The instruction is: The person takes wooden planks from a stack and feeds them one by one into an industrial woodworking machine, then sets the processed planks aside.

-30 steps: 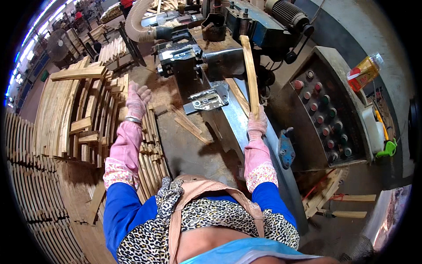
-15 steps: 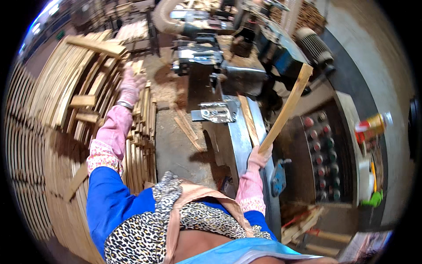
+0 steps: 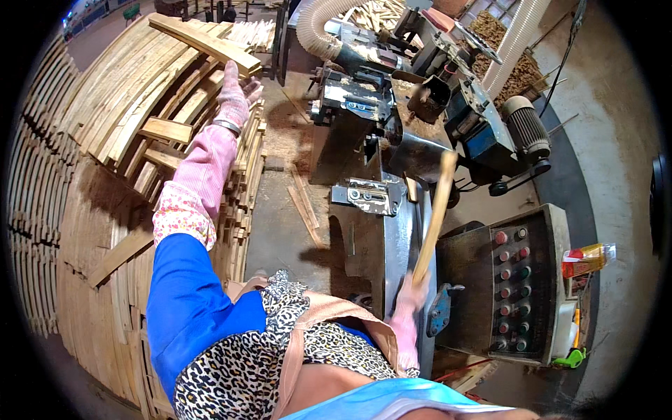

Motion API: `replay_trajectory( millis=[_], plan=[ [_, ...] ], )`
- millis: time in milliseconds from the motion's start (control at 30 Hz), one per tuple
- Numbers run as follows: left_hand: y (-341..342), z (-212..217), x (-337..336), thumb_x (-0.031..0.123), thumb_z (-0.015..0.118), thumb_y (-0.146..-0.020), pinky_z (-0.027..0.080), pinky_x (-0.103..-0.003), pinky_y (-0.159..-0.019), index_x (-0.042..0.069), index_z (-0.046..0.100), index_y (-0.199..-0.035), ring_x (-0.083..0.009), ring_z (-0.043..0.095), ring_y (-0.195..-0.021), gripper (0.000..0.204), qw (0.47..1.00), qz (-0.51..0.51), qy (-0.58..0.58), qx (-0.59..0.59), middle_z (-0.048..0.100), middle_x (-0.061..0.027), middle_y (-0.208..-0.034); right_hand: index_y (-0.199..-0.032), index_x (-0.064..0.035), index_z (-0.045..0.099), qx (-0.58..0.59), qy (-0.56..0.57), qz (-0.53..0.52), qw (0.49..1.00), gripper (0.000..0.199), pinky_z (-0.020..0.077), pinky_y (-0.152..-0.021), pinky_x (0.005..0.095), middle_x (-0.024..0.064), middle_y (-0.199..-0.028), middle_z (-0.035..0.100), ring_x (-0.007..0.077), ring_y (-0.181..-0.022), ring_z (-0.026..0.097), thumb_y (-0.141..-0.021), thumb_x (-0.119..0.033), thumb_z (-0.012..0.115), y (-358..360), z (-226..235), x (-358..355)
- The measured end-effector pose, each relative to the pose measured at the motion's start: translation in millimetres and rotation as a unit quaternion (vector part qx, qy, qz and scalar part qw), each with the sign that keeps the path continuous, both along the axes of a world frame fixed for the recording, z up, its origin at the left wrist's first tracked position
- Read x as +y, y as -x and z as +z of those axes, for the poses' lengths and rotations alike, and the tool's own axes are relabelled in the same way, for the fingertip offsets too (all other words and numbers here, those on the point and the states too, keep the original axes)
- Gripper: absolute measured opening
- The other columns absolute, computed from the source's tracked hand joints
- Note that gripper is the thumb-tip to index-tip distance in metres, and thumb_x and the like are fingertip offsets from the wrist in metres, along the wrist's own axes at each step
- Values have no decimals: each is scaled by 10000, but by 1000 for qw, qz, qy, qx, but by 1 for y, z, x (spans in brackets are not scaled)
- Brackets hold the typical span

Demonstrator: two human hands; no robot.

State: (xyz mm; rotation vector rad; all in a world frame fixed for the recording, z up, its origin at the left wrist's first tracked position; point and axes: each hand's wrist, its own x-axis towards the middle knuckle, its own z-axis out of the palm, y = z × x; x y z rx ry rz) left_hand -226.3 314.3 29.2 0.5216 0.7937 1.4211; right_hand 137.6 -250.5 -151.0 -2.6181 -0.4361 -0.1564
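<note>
Right hand [image 3: 409,292] grips the near end of a wood stick [image 3: 435,217], angled up over the metal rail [image 3: 397,241]. Left hand [image 3: 238,98] spread wide, near top plank [image 3: 199,43] on wood stack [image 3: 133,77]; contact unclear. Machine [image 3: 357,101] beyond.

Yellow-red bottle [image 3: 586,260], and (lower down) a green thing [image 3: 572,358], perhaps plastic

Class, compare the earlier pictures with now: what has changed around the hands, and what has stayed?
The right hand has drawn back toward the body, keeping hold of its wooden strip. A second strip has moved away along the metal rail; less of it shows. The left hand, fingers spread, has moved nearer the crosswise piece on the stack. The thin offcuts lie as before.
</note>
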Motion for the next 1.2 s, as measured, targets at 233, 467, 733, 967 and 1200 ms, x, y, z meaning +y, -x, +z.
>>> replay_trajectory(
  millis=[233, 467, 733, 967, 1200],
  plan=[
    [-30, 32, 24, 433, 712, -958, 596, -360, -613, 148, 615, -1315, -276, 711, -779, 467, 999, 2, -22, -43, 692, -76, -1040, -1351, -191, 612, -26, 210, 45, 976, 598, 520, -828, 527, 198, -1056, 660, 409, -984, 624, -825, -439, 748, 61, 4, -172],
    [-50, 37, -14, 229, 645, -1018, 627, -312, -610, -29, 617, -1108, -215, 706, -759, 275, 999, -34, -8, -10, 713, -163, -937, -1194, -154, 690, -173, 24, 142, 974, 387, 482, -697, 553, 174, -796, 622, 418, -785, 608, -861, -348, 720, -20, -12, -9],
    [-120, -40, -226, 170, 733, -942, 575, -276, -723, 38, 670, -1100, -148, 680, -852, 216, 953, -151, -192, 182, 697, -30, -960, -1346, -30, 651, 137, -284, 411, 855, 506, 500, -1050, 389, 167, -1270, 688, 293, -1186, 651, -881, -177, 783, 32, 89, 163],
    [-181, -61, -367, 444, 836, -718, 503, -463, -1042, 89, 567, -1361, -366, 579, -1272, 782, 520, -578, -385, 498, 611, -233, -1332, -1408, -40, 567, 20, -256, 353, 900, 695, 501, -997, 437, 224, -1254, 631, 362, -1169, 620, -796, -238, 831, 59, 69, 88],
    [-147, -132, -379, 435, 761, -820, 443, -438, -1130, 99, 426, -1532, -369, 517, -1368, 855, 386, -630, -389, 550, 498, -194, -1520, -1347, -115, 595, -5, 89, 236, 968, 559, 511, -904, 512, 165, -1197, 673, 388, -1084, 616, -827, -269, 730, 78, 27, -203]
  ],
)
